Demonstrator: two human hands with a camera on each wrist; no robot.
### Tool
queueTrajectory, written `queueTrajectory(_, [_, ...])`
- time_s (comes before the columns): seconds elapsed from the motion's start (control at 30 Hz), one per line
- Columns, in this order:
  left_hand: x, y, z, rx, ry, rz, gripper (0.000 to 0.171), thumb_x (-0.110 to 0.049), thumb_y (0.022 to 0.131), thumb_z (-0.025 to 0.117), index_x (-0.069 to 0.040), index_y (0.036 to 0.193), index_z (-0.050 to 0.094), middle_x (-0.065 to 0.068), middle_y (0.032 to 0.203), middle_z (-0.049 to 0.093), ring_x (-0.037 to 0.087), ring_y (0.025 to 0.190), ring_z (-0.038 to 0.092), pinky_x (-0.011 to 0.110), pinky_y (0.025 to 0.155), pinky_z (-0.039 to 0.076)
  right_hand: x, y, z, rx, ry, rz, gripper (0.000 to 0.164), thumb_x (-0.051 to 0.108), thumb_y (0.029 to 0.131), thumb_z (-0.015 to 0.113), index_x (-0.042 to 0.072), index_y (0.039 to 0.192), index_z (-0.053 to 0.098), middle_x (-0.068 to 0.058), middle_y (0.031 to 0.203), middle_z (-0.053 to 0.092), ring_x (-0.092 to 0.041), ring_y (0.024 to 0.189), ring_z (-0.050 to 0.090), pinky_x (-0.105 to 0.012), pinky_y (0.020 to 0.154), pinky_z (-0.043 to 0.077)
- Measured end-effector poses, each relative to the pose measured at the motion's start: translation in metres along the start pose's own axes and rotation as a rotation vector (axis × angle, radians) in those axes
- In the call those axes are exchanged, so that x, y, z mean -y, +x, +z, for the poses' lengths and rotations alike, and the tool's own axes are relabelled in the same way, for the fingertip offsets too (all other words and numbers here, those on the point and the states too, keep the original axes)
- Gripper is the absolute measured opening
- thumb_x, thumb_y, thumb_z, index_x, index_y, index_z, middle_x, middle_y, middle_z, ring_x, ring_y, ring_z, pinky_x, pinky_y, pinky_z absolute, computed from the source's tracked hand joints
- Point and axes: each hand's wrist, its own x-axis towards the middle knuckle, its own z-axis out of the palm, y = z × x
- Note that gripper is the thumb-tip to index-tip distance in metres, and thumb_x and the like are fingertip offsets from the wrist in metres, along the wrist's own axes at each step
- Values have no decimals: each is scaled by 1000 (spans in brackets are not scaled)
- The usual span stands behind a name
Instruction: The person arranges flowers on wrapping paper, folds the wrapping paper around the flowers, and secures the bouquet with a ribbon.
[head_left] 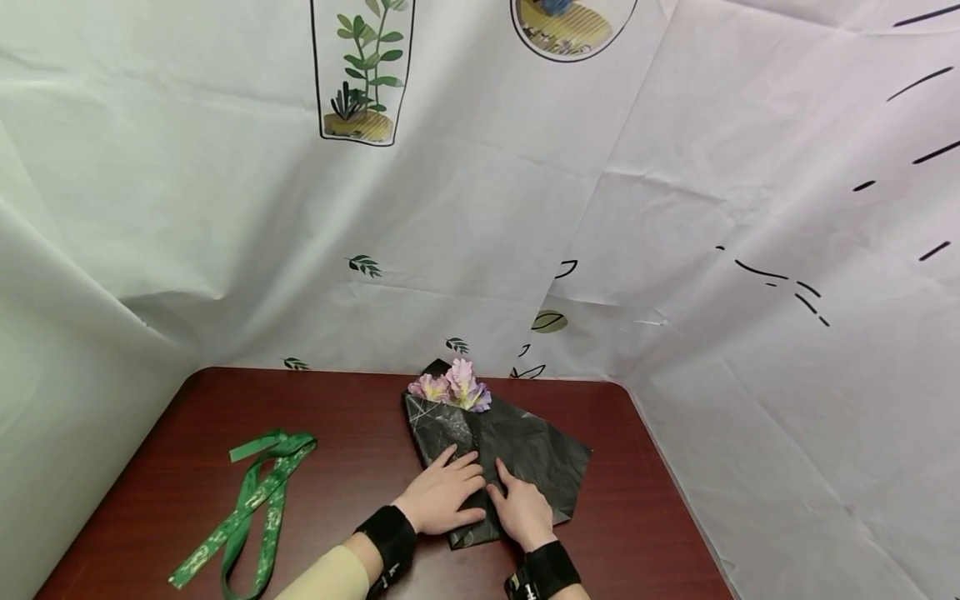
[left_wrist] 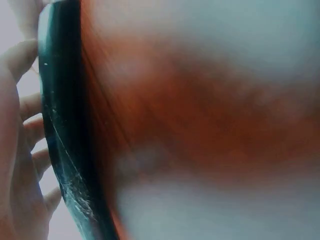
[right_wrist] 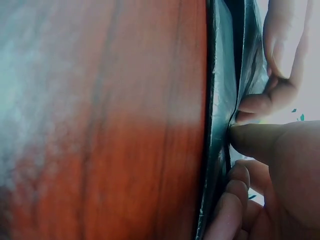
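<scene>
Black wrapping paper (head_left: 536, 442) lies on the table, folded into a cone around pink and lilac flowers (head_left: 461, 383) that show at its top left. My left hand (head_left: 442, 496) rests with spread fingers on the lower left part of the paper. Just to its right, my right hand (head_left: 525, 510) presses on the overlapping fold with index finger and thumb extended. Its other fingers (right_wrist: 227, 207) curl against the paper in the right wrist view. In the left wrist view the paper's edge (left_wrist: 62, 125) partly hides the fingers.
A green patterned ribbon (head_left: 258, 496) lies loosely looped on the left of the dark red wooden table (head_left: 352, 417). White printed cloth (head_left: 465, 208) hangs behind the table and along its sides.
</scene>
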Motion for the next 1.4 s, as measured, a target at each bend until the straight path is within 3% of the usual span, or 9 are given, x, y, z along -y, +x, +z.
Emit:
queueTrajectory(0.17, [-1,8,-2,23,16,-18,44,-59,112,60,-26,135,77,2,152,68,26,158,48,54,131,32,-1,0,1,10,2,6,58,41,110,71,19,163,61,-23,117,80,-33,71,71,-46,55,50])
queueTrajectory(0.43, [5,7,-11,6,-74,-34,37,-54,111,65,-25,120,86,-3,136,77,24,150,58,57,128,37,-1,-1,-1,28,24,7,59,40,110,70,19,164,59,-21,95,76,-31,60,63,-41,52,41])
queueTrajectory(0.6, [8,0,-10,59,-106,-54,42,-57,112,62,-27,134,81,-3,151,69,24,156,51,58,130,33,-2,1,-3,5,26,-5,58,40,110,70,19,163,60,-20,94,76,-32,64,67,-45,53,46])
queueTrajectory(0.73, [8,-4,-6,48,-113,-41,45,-58,113,59,-28,139,79,0,156,67,27,157,49,61,129,33,-6,1,-4,6,102,-29,58,39,111,68,15,163,60,-8,67,57,-23,50,51,-38,50,36])
queueTrajectory(0.93, [4,-6,-3,34,-151,-30,43,-57,113,59,-29,137,81,2,155,67,31,157,49,63,128,33,-14,-5,-10,42,268,-38,62,37,111,67,4,163,56,0,61,53,-13,46,36,-30,48,32])
queueTrajectory(1.07, [3,-1,1,-7,-184,-29,36,-53,112,63,-28,126,86,3,147,72,32,154,52,64,127,34,-24,-11,-18,16,381,10,67,35,113,66,-2,166,47,-4,76,64,-20,58,50,-34,56,40])
queueTrajectory(1.17, [2,2,4,-42,-192,-30,33,-51,111,65,-28,118,87,2,140,74,32,152,54,64,127,35,-37,-21,-26,-92,409,98,73,33,113,66,-5,169,40,-22,112,72,-42,91,69,-52,75,56])
queueTrajectory(1.3, [0,2,3,-64,-214,-26,28,-48,110,68,-27,112,87,0,132,74,34,150,56,66,125,36,-58,-38,-34,-172,478,294,87,35,111,64,-8,173,20,-47,160,32,-73,144,34,-84,108,37])
queueTrajectory(1.4, [-1,1,-1,-56,-234,-33,25,-46,109,70,-27,110,87,-1,129,74,35,150,56,67,125,36,-69,-45,-40,-156,614,390,98,36,112,61,-7,174,0,-52,167,5,-76,150,11,-88,114,24])
